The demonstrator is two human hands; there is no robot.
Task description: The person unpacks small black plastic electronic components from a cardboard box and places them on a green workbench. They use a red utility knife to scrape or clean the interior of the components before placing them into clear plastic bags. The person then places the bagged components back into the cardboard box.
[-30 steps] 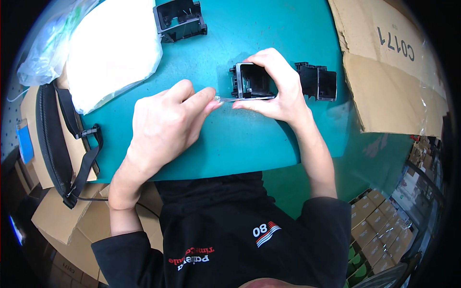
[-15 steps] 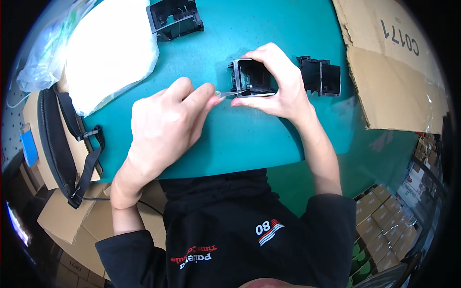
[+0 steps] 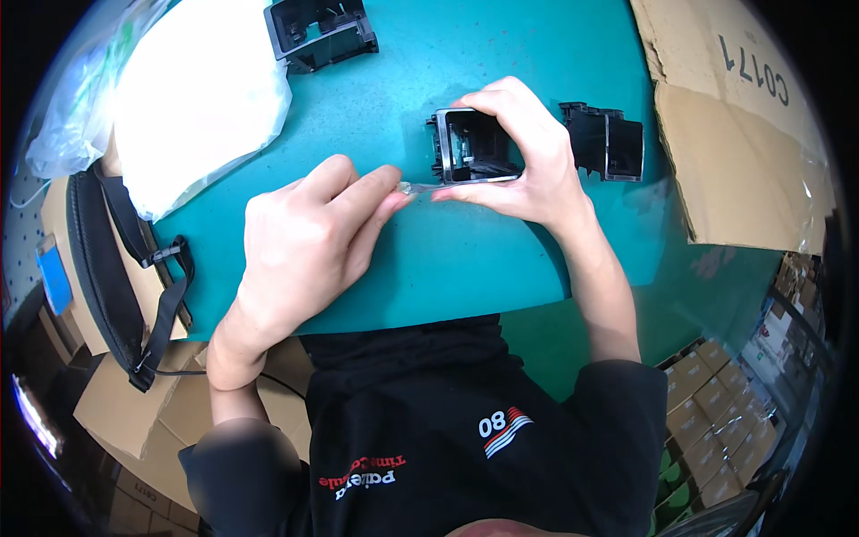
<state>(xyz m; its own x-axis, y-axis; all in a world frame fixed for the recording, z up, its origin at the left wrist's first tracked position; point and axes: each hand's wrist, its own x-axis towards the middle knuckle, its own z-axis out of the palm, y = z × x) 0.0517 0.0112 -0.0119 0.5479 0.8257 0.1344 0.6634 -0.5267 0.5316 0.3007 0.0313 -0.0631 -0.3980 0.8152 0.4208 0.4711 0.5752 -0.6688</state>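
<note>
My right hand [image 3: 546,170] grips an open black plastic housing [image 3: 492,148] from its right side, thumb along the near edge and fingers over the far edge. The housing's square mouth faces up, and small clips line its left side. In my left hand [image 3: 309,237], thumb and forefinger pinch a thin pale blade-like tool [image 3: 424,189]. Its tip lies at the near left corner of the housing's rim, beside my right thumb; most of its handle is hidden in my fingers.
Another black housing [image 3: 608,143] lies right of my right hand, and a third black housing [image 3: 324,36] at the far left. A white plastic bag [image 3: 201,107], a black strap [image 3: 98,259] and a cardboard box [image 3: 743,134] flank the green mat [image 3: 465,259].
The tool's tip has shifted from inside the housing's near left corner to the outer near edge of the rim. Both hands keep their grips.
</note>
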